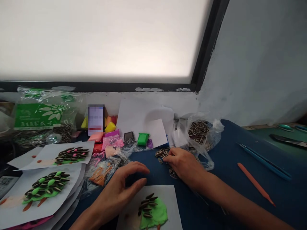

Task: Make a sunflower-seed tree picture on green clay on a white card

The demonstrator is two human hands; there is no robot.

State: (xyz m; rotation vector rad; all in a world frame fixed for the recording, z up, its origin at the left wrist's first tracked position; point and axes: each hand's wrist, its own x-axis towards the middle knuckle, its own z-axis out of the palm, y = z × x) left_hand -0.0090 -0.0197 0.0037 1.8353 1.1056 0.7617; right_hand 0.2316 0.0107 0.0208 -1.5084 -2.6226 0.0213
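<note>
My right hand reaches into a small pile of striped sunflower seeds on the blue table, its thumb and forefinger pinched around a seed. My left hand hovers by the upper left edge of a white sheet, fingers apart and nothing between them. On that sheet lies a flat green clay shape with several sunflower seeds stuck into its upper left part. A pale clay patch sits beside it, and the lower part of the sheet is cut off by the frame.
Finished-looking seed-and-clay pictures lie stacked at left. Behind are clay packets, a phone, a large seed bag and an open plastic bag of seeds. An orange clay tool and a blue pen-like tool lie at right.
</note>
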